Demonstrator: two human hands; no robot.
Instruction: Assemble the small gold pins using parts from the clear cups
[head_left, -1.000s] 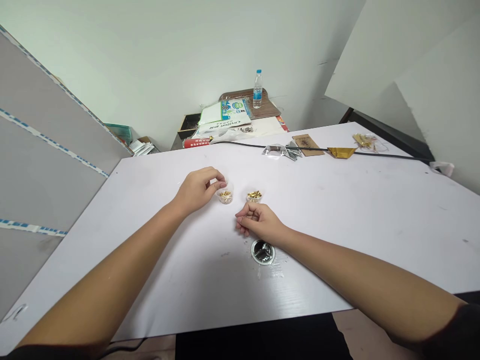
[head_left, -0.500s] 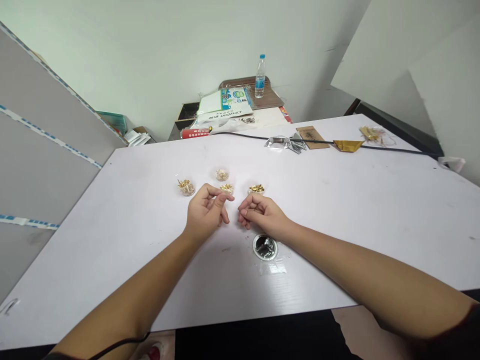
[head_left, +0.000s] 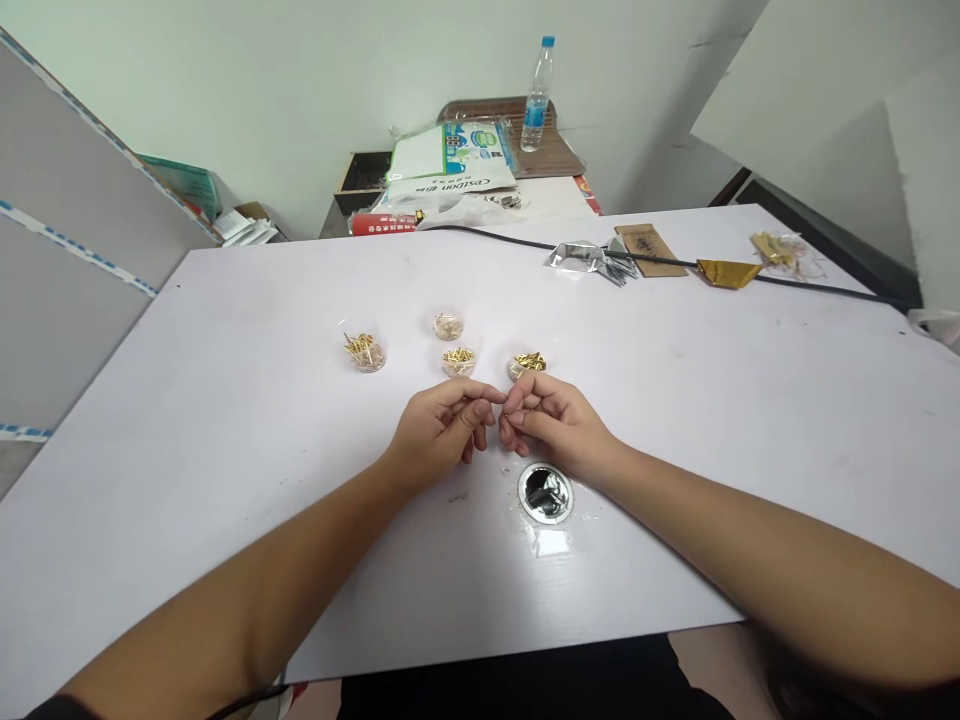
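My left hand (head_left: 448,425) and my right hand (head_left: 553,420) meet fingertip to fingertip above the table. Thumb and index finger are pinched on each hand; whatever they hold is too small to make out. Just beyond my right hand stands a small clear cup of gold-coloured metal pieces (head_left: 528,364). A cup of short gold pins (head_left: 458,361) is beyond my left hand, with a cup of fine pale gold pieces (head_left: 448,326) behind it. Farther left, a cup of longer gold pins (head_left: 365,352) has some pins sticking out over its rim.
Below my right hand, a round metal-rimmed hole (head_left: 546,493) sits in the white table (head_left: 225,450). A black cable (head_left: 517,240) crosses the back, near a clear bag (head_left: 589,260), brown card (head_left: 649,250) and gold foil piece (head_left: 727,273). A water bottle (head_left: 536,100) stands behind.
My left hand has moved right, so the fingertips of both hands now meet. The camera view has shifted, and the cups behind the hands show more fully.
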